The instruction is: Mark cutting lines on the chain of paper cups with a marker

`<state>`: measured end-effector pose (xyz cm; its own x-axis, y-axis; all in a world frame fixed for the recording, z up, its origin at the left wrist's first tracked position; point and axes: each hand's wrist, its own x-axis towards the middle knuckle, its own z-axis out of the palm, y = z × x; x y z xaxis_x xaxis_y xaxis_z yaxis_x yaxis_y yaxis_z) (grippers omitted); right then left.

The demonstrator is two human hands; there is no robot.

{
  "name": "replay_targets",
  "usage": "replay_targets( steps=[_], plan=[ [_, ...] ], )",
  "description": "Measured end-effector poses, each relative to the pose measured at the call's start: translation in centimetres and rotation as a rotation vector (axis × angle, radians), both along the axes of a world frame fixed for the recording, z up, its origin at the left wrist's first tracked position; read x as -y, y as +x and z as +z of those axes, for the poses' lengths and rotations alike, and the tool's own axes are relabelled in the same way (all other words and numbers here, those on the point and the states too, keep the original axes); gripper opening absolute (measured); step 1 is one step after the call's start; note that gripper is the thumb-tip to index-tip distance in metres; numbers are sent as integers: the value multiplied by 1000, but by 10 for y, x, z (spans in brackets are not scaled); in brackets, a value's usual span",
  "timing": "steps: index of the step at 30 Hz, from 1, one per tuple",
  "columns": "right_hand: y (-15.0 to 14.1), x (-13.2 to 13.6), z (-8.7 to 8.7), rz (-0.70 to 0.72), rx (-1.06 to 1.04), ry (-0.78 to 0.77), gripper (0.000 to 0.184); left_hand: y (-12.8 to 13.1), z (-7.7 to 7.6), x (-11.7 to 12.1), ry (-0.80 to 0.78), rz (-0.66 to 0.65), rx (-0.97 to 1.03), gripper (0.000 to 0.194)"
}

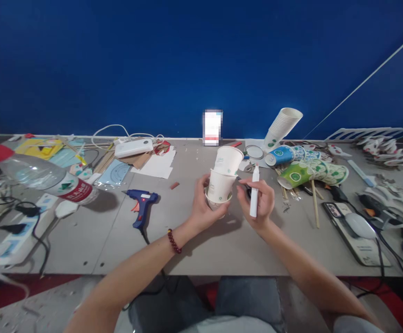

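My left hand (pixel 204 203) is wrapped round the lower part of a small stack of white paper cups (pixel 221 186), held above the desk in front of me. The topmost cup leans to the right, and part of the bottom cup is behind my fingers. Just right of the stack, my right hand (pixel 259 203) is closed on a white marker pen (pixel 254 194), which points upward. Something dark shows by my right fingertips, too hidden to name.
A blue glue gun (pixel 141 203) lies left of my hands, near a large bottle (pixel 48 178). Green patterned cups (pixel 312 173), blue cups (pixel 281 155) and a tall cup stack (pixel 282 128) are at the right. A phone (pixel 212 127) leans on the blue wall.
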<state>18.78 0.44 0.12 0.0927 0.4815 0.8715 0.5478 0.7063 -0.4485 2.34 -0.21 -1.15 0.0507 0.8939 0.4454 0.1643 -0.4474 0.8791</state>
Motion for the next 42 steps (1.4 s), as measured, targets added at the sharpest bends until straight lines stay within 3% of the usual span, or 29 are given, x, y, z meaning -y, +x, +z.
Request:
replay_targets(
  steps=[12,21,31,36,42],
  plan=[
    [-3,0,1,11,-94,35,30,2,-2,3,162,86,-173,84],
    [-2,-1,-2,-130,-53,-38,21,2,-4,2,254,113,-232,82],
    [4,-7,-4,-199,-116,-98,22,3,-5,2,101,96,-115,85],
    [7,-9,0,-189,-151,-127,23,0,-4,-4,8,-21,59,87],
    [17,-19,0,-217,-169,-195,19,-1,2,-11,-214,-87,394,68]
  ],
)
